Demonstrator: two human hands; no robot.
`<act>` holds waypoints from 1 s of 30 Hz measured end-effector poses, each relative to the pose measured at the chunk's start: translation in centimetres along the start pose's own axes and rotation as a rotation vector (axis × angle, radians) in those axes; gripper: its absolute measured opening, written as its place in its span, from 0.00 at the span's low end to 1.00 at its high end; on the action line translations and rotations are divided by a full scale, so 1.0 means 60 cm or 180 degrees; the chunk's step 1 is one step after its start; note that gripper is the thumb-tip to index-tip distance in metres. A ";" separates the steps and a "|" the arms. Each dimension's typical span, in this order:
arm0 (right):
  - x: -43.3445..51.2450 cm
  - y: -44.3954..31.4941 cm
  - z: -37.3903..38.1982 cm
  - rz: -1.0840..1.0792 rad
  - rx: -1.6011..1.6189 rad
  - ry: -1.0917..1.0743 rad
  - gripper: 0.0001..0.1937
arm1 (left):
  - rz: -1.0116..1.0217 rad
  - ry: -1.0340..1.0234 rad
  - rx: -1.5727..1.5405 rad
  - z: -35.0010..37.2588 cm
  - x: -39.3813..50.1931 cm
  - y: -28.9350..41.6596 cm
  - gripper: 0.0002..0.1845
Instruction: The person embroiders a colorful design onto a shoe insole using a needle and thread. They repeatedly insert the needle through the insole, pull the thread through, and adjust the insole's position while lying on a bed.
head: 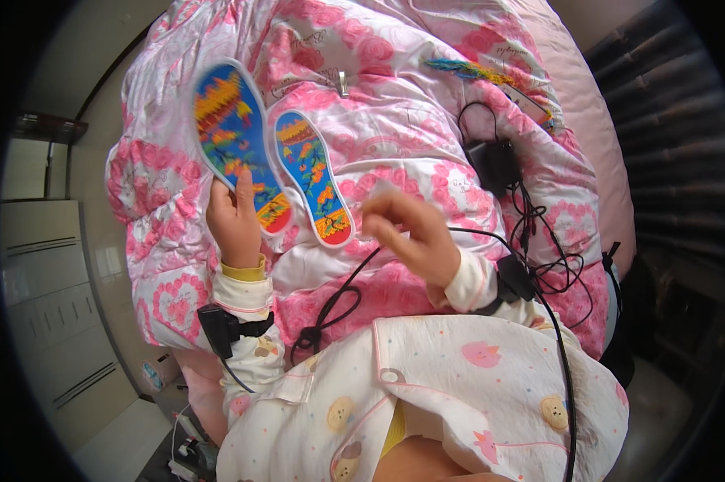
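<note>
My left hand grips an embroidered shoe insole with a white rim, its thumb on the patterned face and its fingers behind. The insole is blue with orange, yellow, green and red stitching, and slightly blurred. A second insole of like pattern lies on the quilt, just right of the held one. Right of that insole's heel, my right hand is raised over the quilt with bent fingers, blurred by motion; I see nothing held in it.
The pink and white floral quilt is rumpled. On it lie a small metal clip, a bundle of colourful threads and a black power adapter with tangled cables. A black cable loops near my lap.
</note>
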State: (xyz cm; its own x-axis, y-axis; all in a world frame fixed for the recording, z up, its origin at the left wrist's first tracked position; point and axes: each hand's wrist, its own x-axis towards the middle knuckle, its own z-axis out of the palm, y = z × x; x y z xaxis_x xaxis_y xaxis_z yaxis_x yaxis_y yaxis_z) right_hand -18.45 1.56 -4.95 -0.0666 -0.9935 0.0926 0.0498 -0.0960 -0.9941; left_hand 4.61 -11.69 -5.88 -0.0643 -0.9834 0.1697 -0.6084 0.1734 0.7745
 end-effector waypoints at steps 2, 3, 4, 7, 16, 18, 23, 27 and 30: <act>-0.047 -0.011 0.006 0.0682 0.1191 -0.0754 0.07 | -0.0051 -0.0347 -0.1429 0.023 -0.005 0.020 0.12; -0.070 -0.015 -0.003 0.0723 0.1406 -0.1078 0.08 | -0.0054 -0.0571 -0.2125 0.043 -0.008 0.030 0.13; -0.092 -0.016 -0.019 0.1037 0.1272 -0.1085 0.09 | -0.0091 -0.0785 -0.2357 0.060 -0.014 0.040 0.18; -0.183 -0.017 -0.065 0.1836 0.1303 -0.0785 0.14 | -0.0378 -0.0993 -0.2710 0.098 -0.033 0.059 0.25; -0.380 -0.118 -0.296 0.3890 -0.1125 -0.0627 0.21 | -0.0083 -0.1269 -0.2405 0.132 -0.037 0.059 0.33; -0.361 -0.160 -0.339 0.3660 -0.1570 0.0123 0.21 | -0.0142 -0.1243 -0.2312 0.133 -0.042 0.054 0.33; -0.179 -0.114 -0.447 0.0773 0.0298 0.2038 0.12 | -0.0219 -0.1004 -0.2112 0.138 -0.047 0.048 0.34; -0.005 0.035 -0.629 0.0119 -0.1017 0.2526 0.13 | -0.0001 -0.0732 -0.1817 0.131 -0.060 0.042 0.34; 0.054 0.162 -0.706 0.1555 -0.3136 0.2334 0.21 | 0.0100 -0.0667 -0.1410 0.128 -0.065 0.036 0.32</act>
State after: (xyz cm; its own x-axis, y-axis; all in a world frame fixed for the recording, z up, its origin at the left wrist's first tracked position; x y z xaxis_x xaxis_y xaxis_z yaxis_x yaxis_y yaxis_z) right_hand -60.37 0.03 -16.68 -0.7847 -0.6193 -0.0265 -0.4974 0.6545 -0.5695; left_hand -2.53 -7.87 -9.54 -0.2628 -0.9590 0.1060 -0.2115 0.1644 0.9635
